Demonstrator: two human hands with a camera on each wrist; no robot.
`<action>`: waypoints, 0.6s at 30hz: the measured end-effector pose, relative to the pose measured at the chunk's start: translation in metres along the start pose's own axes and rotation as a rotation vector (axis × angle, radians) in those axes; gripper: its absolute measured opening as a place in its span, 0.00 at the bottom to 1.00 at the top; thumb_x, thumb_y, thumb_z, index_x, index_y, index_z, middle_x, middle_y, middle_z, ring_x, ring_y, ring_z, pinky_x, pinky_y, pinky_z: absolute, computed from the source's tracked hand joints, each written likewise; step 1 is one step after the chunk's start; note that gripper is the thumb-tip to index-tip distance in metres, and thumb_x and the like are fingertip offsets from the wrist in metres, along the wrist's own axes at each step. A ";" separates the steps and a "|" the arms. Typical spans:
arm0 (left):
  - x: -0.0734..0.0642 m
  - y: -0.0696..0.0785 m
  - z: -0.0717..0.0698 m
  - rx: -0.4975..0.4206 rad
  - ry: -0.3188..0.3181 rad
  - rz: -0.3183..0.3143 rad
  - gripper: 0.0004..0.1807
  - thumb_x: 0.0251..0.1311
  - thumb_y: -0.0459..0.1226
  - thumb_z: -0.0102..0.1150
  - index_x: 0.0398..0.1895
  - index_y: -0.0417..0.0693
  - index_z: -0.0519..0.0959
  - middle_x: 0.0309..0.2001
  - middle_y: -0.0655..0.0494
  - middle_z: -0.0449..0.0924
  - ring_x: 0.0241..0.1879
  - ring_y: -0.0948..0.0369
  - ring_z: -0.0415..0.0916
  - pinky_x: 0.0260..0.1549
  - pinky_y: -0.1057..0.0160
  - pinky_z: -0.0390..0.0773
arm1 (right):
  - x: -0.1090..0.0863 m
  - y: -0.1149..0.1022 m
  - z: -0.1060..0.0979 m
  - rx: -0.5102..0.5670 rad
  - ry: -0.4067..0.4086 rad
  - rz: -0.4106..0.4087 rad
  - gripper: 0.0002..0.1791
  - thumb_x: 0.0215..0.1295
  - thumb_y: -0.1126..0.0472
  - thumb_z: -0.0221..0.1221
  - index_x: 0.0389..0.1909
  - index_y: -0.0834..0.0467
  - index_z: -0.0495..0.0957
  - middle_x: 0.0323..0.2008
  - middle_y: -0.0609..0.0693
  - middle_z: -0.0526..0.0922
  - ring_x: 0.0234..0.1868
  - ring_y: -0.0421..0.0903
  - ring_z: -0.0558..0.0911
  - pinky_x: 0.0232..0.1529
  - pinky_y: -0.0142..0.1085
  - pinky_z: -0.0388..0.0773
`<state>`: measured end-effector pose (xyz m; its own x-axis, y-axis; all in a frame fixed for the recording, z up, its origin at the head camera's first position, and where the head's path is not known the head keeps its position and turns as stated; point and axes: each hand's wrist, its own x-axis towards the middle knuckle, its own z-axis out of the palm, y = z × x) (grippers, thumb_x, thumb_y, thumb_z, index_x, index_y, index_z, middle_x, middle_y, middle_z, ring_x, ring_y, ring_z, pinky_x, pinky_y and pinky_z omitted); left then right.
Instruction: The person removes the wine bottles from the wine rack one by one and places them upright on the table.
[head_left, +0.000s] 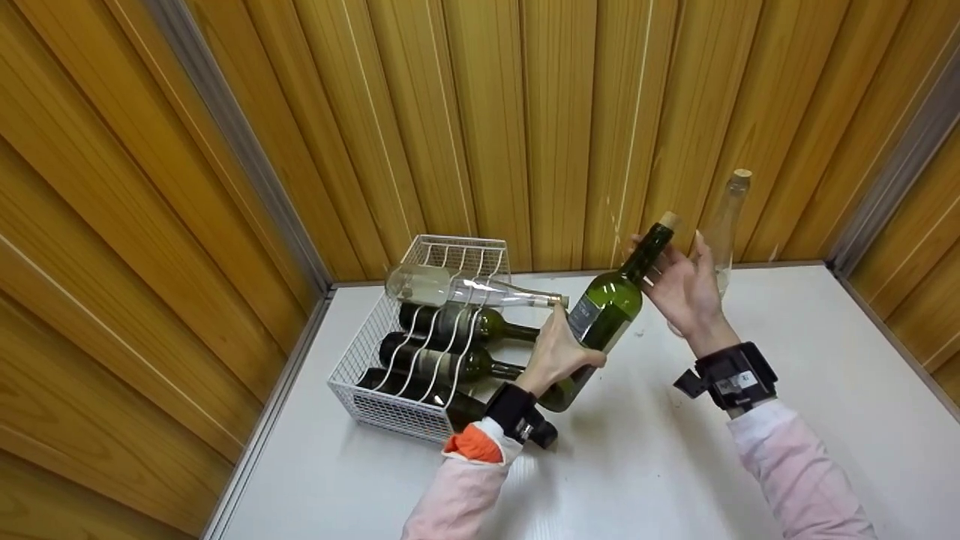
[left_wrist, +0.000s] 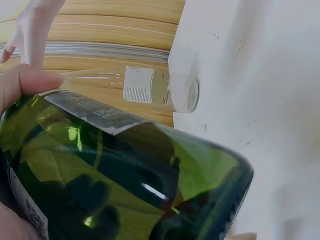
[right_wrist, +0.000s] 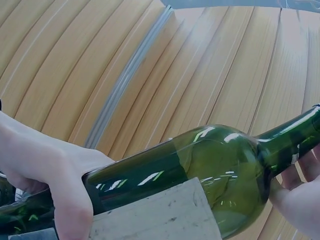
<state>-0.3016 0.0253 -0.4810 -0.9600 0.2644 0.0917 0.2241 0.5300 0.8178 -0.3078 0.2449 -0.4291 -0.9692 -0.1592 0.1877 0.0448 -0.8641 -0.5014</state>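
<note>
At the far left, wood-panelled walls (head_left: 112, 225) meet the white table (head_left: 637, 465) along a grey metal strip. Next comes a white wire basket (head_left: 397, 415) with wavy bars, and four bottles lie side by side in it, from back to front: a clear bottle (head_left: 420, 286), then a first dark bottle (head_left: 487, 325), a second dark bottle (head_left: 472, 367) and a nearest dark bottle (head_left: 466, 409), whose neck is hidden behind my wrist. The clear one's stoppered mouth points right, close by my knuckles. Just right of the basket, my left hand (head_left: 559, 351) grasps the body of a green bottle (head_left: 615, 294), thumb and fingers wrapped round it at the label (head_left: 585, 318). I have it tilted over the table, base low toward the left, neck rising to the right, with a pale cork (head_left: 669, 220) in the mouth. Beside that neck my right hand (head_left: 684, 292) is unclenched, palm showing and thumb up; its fingers go behind the glass, so I can't quite tell whether they touch it. Furthest right, just behind that hand, a tall corked clear bottle (head_left: 724, 225) stands upright on the table, near the back wall
</note>
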 end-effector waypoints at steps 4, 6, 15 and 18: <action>-0.004 0.001 0.006 -0.006 -0.013 0.004 0.41 0.36 0.40 0.84 0.57 0.44 0.72 0.44 0.54 0.79 0.41 0.61 0.76 0.47 0.61 0.84 | 0.003 -0.001 0.002 -0.080 -0.052 -0.012 0.23 0.89 0.45 0.51 0.59 0.60 0.82 0.55 0.55 0.90 0.57 0.49 0.89 0.66 0.38 0.83; -0.005 0.001 0.009 -0.004 -0.020 0.011 0.40 0.36 0.40 0.84 0.54 0.46 0.72 0.43 0.55 0.78 0.40 0.62 0.74 0.45 0.63 0.83 | 0.004 -0.002 0.003 -0.120 -0.056 -0.013 0.19 0.88 0.49 0.54 0.56 0.61 0.83 0.53 0.54 0.89 0.56 0.48 0.88 0.66 0.35 0.83; -0.005 0.000 0.020 -0.051 -0.054 -0.005 0.37 0.37 0.38 0.83 0.52 0.47 0.71 0.43 0.57 0.76 0.40 0.64 0.73 0.44 0.66 0.81 | 0.006 -0.003 0.014 -0.256 0.100 -0.023 0.05 0.84 0.61 0.59 0.45 0.58 0.77 0.34 0.48 0.82 0.39 0.42 0.82 0.51 0.31 0.83; -0.006 0.001 0.021 -0.052 -0.068 -0.007 0.37 0.38 0.37 0.84 0.52 0.47 0.71 0.43 0.57 0.76 0.41 0.65 0.73 0.45 0.66 0.80 | 0.007 -0.002 0.016 -0.283 0.131 -0.038 0.05 0.85 0.64 0.57 0.46 0.57 0.71 0.29 0.47 0.80 0.35 0.41 0.80 0.47 0.30 0.81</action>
<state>-0.2923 0.0414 -0.4929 -0.9476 0.3157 0.0490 0.2071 0.4900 0.8468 -0.3109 0.2382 -0.4131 -0.9927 -0.0504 0.1092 -0.0432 -0.6977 -0.7151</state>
